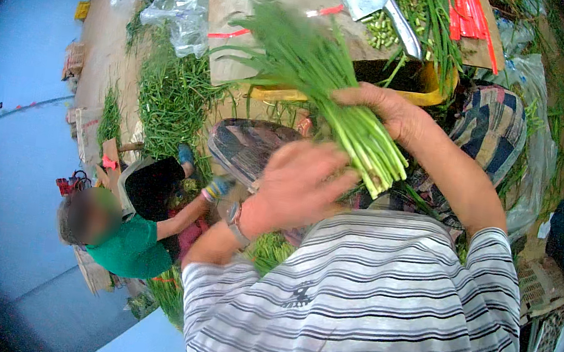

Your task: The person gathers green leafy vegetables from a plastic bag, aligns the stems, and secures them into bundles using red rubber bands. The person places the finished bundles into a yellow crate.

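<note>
My right hand is closed around a bunch of garlic chives, held above my lap. The green leaves spread toward the board at the upper left, and the pale cut ends point down toward my shirt. My left hand, with a watch at the wrist, is beside the pale stems. It is blurred by motion, but its fingers look stretched out and hold nothing; I cannot tell whether they touch the stems. A cleaver lies on the board beyond the bunch, near cut stem pieces.
Red tie strips lie on the board's right side. Under it is a yellow crate. Loose greens and a clear plastic bag cover the floor at left. A co-worker in a green top sits at lower left.
</note>
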### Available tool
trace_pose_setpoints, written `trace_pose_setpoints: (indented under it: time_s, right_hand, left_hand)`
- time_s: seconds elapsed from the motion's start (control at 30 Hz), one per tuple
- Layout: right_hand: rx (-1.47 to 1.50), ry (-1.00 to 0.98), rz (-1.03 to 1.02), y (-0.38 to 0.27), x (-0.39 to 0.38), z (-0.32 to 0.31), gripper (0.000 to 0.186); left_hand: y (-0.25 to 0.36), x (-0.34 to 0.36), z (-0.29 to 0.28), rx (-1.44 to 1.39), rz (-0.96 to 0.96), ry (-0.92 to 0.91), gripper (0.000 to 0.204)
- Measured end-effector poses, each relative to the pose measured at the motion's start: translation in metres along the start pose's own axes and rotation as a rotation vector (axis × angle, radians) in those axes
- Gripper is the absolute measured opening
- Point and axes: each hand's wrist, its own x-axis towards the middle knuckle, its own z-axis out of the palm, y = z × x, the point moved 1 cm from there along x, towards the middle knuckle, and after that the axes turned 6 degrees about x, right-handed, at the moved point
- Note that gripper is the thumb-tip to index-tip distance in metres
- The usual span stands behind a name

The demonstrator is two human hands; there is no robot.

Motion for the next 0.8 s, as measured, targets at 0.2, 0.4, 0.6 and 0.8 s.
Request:
trace_pose_setpoints:
  time_s: [0.2,0.4,0.6,0.8]
  right_hand:
    - [-0.275,-0.049,0.0,0.007,-0.001,0.015,0.038]
    - [-0.448,0.064,-0.039,0.021,0.001,0.034,0.049]
    - [-1.137,-0.001,-0.172,0.043,-0.047,0.021,0.05]
    - [-1.366,0.559,-0.89,0.029,-0.074,0.014,0.024]
  left_hand:
    - [-0.035,-0.009,0.046,-1.541,-1.075,0.21,0.065]
    - [-0.068,0.039,0.061,-2.046,-0.463,0.537,0.05]
    - [-0.111,0.027,0.045,-2.067,-0.553,0.862,0.026]
    - [-0.118,0.008,0.046,-1.816,-0.724,0.93,0.03]
